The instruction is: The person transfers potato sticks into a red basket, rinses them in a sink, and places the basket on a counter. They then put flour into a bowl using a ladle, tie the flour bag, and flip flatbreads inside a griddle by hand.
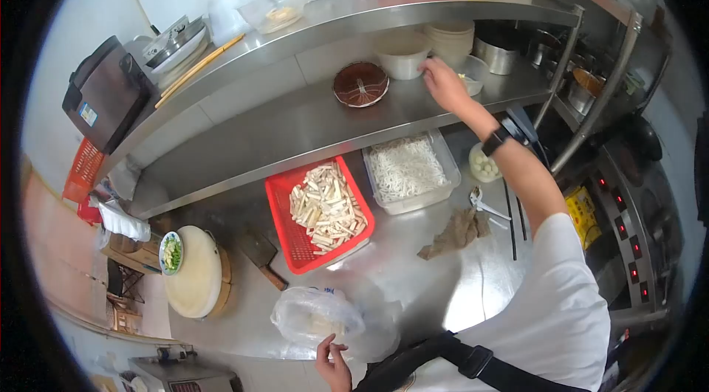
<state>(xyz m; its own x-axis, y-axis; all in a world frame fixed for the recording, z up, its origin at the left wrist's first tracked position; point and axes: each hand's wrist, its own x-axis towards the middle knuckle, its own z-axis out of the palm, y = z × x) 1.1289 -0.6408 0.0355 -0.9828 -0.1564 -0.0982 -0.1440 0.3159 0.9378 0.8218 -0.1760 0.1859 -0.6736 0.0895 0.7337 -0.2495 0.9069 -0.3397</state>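
My right hand [445, 85] reaches up to the middle shelf, its fingers closed at the right edge of a white bowl [402, 66]. A smaller clear bowl [473, 74] with something pale in it is partly hidden behind this hand. Low in the view, my left hand [333, 364] is empty, with its fingers loosely bent and apart. Just above it on the counter lies a clear plastic bag [314, 316], its contents hard to make out. A brown dish [361, 84] stands left of the white bowl.
On the steel counter are a red basket of cut pale sticks [278, 228], a tub of white noodles [411, 170], a brown cloth [452, 235], and a cleaver [260, 255]. A round chopping block [193, 281] carries a bowl of chopped greens [171, 253]. Stacked bowls [450, 43] sit on the shelf.
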